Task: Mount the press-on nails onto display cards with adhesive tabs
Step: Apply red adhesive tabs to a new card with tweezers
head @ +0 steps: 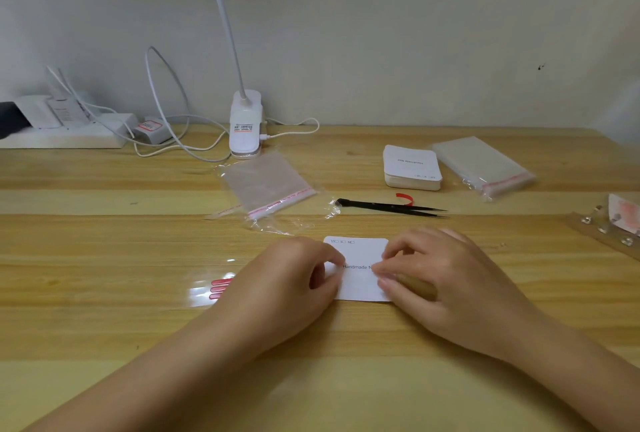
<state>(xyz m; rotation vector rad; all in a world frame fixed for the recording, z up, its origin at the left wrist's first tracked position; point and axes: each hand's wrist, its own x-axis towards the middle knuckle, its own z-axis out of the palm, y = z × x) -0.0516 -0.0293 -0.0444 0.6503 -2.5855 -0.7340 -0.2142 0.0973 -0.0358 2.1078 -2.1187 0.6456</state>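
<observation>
Head view: a white display card (pixel 360 268) lies flat on the desk (pixel 104 310). Left hand (pixel 287 287) pinches its left edge with curled fingers; right hand (pixel 436 279) has fingers curled on its right edge. Black tweezers (pixel 391 208) and a card stack (pixel 412 166) lie behind, apart.
</observation>
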